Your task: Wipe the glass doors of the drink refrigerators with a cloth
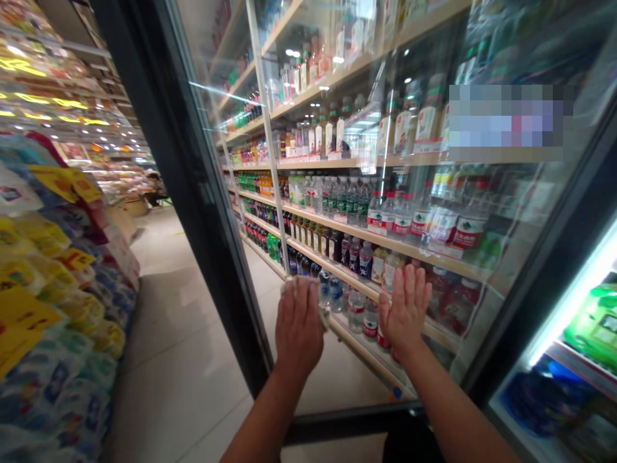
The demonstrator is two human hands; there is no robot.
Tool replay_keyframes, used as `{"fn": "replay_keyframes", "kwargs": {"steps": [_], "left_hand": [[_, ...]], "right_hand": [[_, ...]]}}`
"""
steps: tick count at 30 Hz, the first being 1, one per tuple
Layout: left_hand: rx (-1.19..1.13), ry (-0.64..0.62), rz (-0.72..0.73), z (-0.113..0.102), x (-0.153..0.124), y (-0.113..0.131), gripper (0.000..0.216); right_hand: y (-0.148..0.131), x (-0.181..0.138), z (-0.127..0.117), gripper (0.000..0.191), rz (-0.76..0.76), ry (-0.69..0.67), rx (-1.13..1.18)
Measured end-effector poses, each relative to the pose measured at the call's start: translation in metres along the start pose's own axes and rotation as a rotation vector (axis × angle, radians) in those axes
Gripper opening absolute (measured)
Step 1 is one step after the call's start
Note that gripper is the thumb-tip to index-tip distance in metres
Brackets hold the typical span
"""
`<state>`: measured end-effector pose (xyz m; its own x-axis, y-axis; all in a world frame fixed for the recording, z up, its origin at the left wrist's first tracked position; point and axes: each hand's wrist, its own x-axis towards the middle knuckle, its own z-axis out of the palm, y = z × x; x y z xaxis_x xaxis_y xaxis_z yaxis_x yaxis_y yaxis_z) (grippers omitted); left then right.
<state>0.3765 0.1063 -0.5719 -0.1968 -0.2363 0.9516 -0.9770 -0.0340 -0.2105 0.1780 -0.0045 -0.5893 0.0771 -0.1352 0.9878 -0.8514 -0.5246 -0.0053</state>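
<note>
A large glass door (332, 379) in a dark frame stands before me, tilted across the view. Low on the pane, my left hand (299, 325) presses a pale, crumpled cloth (324, 316) flat, fingers closed over it; part of the cloth sticks out beyond the fingertips and beside the palm. To its right, my right hand (405, 312) is held up with the palm to the glass and fingers stretched out, holding nothing. Rows of drink bottles (402, 215) on shelves show in the glass; whether some are reflections I cannot tell.
The black door frame (193, 186) slants along the left. Beyond it lies a tiled aisle (168, 308) beside stacked packages (53, 308) with yellow signs. At the right edge, a lit shelf holds green bottles (595, 321). Far down the aisle is a person (155, 186).
</note>
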Motion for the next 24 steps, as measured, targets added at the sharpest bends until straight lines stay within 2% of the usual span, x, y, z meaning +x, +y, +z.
{"fn": "replay_keyframes", "kwargs": {"steps": [2, 4, 7, 9, 11, 15, 17, 18, 20, 22, 24], "left_hand": [[0.037, 0.031, -0.066, -0.003, 0.005, -0.007, 0.070], [0.035, 0.011, -0.087, -0.002, -0.007, 0.000, 0.070], [-0.048, -0.096, 0.019, 0.005, -0.038, 0.022, 0.065], [-0.106, -0.139, 0.128, 0.009, -0.048, 0.030, 0.059], [-0.092, -0.102, 0.149, 0.009, -0.035, 0.025, 0.058], [0.037, 0.067, -0.005, 0.002, 0.034, -0.003, 0.068], [0.052, 0.097, -0.050, -0.001, 0.059, -0.006, 0.070], [0.040, 0.085, -0.043, 0.000, 0.062, -0.002, 0.069], [-0.020, 0.013, 0.061, 0.003, 0.054, 0.014, 0.063], [-0.100, -0.081, 0.238, 0.007, 0.034, 0.031, 0.056], [-0.140, -0.134, 0.349, 0.009, 0.020, 0.038, 0.052]], "right_hand": [[-0.001, 0.000, 0.001, 0.070, 0.003, -0.006, 0.002], [-0.002, 0.000, 0.001, 0.071, 0.000, -0.004, 0.001], [-0.002, 0.001, 0.000, 0.072, -0.001, 0.008, 0.000], [-0.001, 0.001, -0.001, 0.072, 0.001, 0.005, 0.002], [-0.001, 0.001, -0.001, 0.071, -0.002, 0.005, 0.007], [-0.002, 0.002, 0.000, 0.069, -0.012, 0.024, 0.004], [-0.003, 0.002, 0.001, 0.069, -0.009, 0.029, -0.005], [-0.003, 0.002, 0.001, 0.069, -0.006, 0.029, -0.008], [-0.004, 0.002, 0.001, 0.070, -0.002, 0.032, -0.010], [-0.003, 0.001, 0.001, 0.071, -0.002, 0.031, -0.010], [-0.003, 0.001, 0.000, 0.071, -0.003, 0.026, -0.012]]}}
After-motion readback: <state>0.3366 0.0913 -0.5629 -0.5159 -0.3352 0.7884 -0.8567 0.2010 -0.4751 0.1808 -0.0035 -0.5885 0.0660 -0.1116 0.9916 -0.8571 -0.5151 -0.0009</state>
